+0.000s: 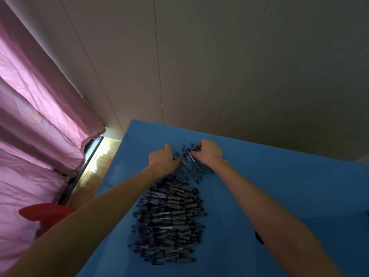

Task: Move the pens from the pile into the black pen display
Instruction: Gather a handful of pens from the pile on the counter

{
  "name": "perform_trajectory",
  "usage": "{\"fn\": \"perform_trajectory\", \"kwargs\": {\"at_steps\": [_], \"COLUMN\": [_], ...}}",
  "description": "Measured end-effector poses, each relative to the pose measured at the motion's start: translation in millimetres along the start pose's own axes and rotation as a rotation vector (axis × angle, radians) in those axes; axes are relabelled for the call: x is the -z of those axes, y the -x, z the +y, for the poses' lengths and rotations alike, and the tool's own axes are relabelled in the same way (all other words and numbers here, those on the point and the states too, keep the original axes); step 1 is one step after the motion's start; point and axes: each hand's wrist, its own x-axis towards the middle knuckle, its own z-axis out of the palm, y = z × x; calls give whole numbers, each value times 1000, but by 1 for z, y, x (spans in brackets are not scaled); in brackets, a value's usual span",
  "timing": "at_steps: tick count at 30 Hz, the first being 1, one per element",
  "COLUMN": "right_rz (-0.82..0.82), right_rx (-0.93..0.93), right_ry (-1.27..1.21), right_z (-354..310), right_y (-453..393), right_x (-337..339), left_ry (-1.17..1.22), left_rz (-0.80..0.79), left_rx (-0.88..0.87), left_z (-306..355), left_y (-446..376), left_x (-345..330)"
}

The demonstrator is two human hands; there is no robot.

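Observation:
A big pile of dark pens (169, 222) with grey grips lies on the blue table (269, 186), between my two forearms. Beyond it sits a smaller bunch of pens (190, 164), fanned out and pointing away from me. My left hand (162, 159) rests at the left side of that bunch, fingers curled, its thumb touching a pen. My right hand (208, 152) is on the bunch's far right end, its fingers curled over the pen tips. A black pen display is not clearly visible among these pens.
The table's left edge runs diagonally beside a pink curtain (36, 126) and a strip of wooden floor (95, 168). A red object (44, 214) sits low at the left. A pale panelled wall (199, 56) stands behind the table. Small dark objects (259, 237) lie at the right.

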Motion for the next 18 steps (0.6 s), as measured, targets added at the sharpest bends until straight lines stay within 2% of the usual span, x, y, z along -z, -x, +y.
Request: {"fn": "perform_trajectory", "kwargs": {"at_steps": [4,9,12,15,18], "right_rz": [-62,-91,-97,-172,-221], "right_rx": [40,31,-28,-52,-34], "right_ry": [134,333,329,263,162], "right_z": [-3,1,17,36,51], "right_y": [-3,-1,1,0,2], "right_x": [3,6,6,10,11], "left_ry": [171,149,35,-67,-61], "left_rz": [-47,-18,-60,-77,-119], "left_rx": [14,89,77,53,18], "left_z": [19,34,40,48,64], "left_y": [-4,-8,-12,-15,-21], "left_x": [-4,-5,-5,1,6]}}
